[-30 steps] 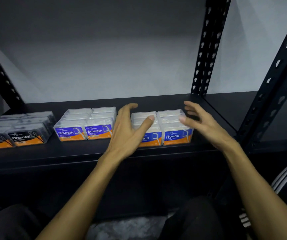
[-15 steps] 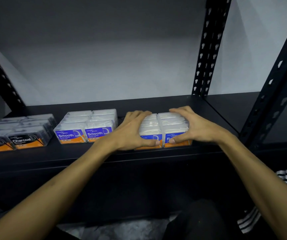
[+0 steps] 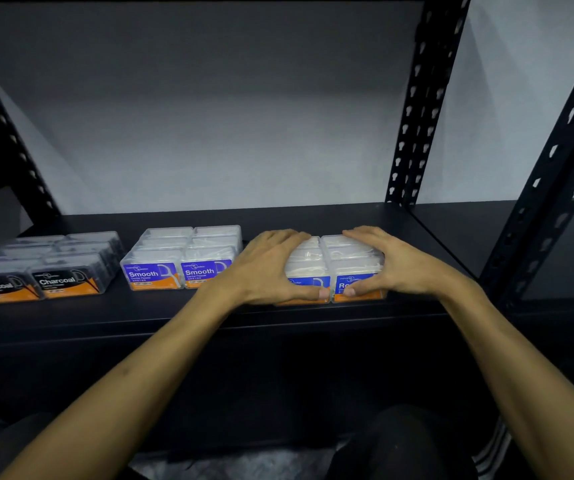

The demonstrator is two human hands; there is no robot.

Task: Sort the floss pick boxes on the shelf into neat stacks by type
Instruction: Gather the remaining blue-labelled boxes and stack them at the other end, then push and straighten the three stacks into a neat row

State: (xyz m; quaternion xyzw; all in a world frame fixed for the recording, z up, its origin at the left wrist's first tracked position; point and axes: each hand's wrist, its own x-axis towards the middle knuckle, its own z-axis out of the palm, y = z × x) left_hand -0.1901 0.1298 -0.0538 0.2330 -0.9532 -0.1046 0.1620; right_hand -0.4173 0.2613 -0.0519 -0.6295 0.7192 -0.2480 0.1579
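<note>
— Step in hand? Looks like squaring up the Round boxes (image 3: 334, 268) on the shelf (image 3: 181, 313), last group on the right.

— Grip? Left hand (image 3: 271, 268) curled round the left side of the block, thumb pressing the front label; right hand (image 3: 389, 265) curled round the right side, thumb likewise on the front. Clamping the group between both palms.

— Other types? Charcoal boxes (image 3: 36, 268) far left, Smooth boxes (image 3: 181, 261) in the middle, both already in tidy blocks, well apart from each other. Sorting seemingly near done.

— Next move? Probably a gentle inward squeeze and a nudge to line the fronts up with the neighbours, then letting go without dragging a box along.

— Edges? Front labels near the shelf lip, so pushing back safer than pulling forward.

— Room? Bare shelf behind the block and to its right, up to the black upright (image 3: 417, 109). Only a narrow gap between the left hand and the Smooth boxes; little sideways slack there.
</note>
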